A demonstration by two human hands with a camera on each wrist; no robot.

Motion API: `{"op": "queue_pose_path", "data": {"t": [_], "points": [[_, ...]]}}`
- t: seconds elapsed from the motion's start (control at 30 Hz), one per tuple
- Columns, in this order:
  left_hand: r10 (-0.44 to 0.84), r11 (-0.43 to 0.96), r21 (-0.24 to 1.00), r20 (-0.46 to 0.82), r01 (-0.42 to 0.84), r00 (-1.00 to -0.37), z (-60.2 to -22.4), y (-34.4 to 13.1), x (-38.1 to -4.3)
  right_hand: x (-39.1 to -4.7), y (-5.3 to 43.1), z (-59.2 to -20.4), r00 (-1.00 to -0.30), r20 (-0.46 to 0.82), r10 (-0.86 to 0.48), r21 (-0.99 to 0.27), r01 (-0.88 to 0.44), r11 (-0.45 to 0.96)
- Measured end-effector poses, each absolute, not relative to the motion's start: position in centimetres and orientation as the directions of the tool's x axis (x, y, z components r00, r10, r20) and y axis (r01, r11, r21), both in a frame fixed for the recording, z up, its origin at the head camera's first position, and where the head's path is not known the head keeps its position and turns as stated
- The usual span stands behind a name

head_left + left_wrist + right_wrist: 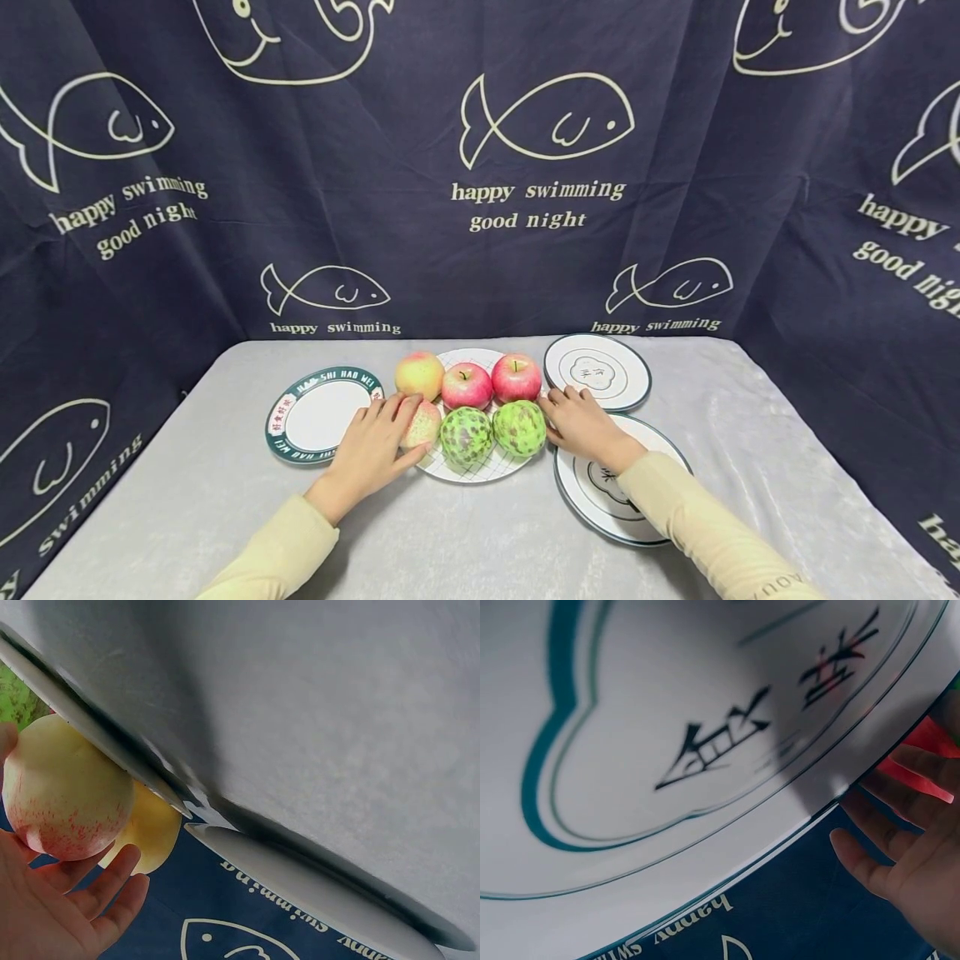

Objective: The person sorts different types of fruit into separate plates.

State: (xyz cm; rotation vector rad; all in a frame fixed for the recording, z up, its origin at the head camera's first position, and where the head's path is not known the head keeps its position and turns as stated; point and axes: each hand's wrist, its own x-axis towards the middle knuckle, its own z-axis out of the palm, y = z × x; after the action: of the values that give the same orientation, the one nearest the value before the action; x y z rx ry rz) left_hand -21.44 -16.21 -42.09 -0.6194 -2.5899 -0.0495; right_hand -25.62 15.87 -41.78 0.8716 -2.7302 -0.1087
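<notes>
A pale peach with a red blush (424, 423) sits at the left side of a white plate with a grid pattern (480, 475). My left hand (369, 442) cups it, thumb on the near side and fingers on the far side; the left wrist view shows the peach (67, 787) between them. On the plate's right is a green, brown-spotted custard apple (520, 427). Beside it, my right hand (585, 427) has its fingers loosely extended, fingertips right at the fruit's edge. In the right wrist view those fingers (877, 825) are spread, with red fruit (926, 761) behind.
The gridded plate also bears another custard apple (467, 437), two red apples (467, 386) (517, 377) and a yellow-orange fruit (418, 375). A green-rimmed plate (279, 442) lies left. Two white plates, one far right (633, 375) and one beneath my right forearm (577, 500), lie on the grey cloth.
</notes>
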Motion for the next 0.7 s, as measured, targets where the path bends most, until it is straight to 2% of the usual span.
{"op": "queue_pose_path", "data": {"t": [0.7], "points": [[0.455, 0.877, -0.099, 0.485, 0.470, -0.747, -42.07, -16.13, -21.63, -25.17, 15.61, -42.14, -0.789, 0.244, -0.564, 0.117, -0.553, 0.825]]}}
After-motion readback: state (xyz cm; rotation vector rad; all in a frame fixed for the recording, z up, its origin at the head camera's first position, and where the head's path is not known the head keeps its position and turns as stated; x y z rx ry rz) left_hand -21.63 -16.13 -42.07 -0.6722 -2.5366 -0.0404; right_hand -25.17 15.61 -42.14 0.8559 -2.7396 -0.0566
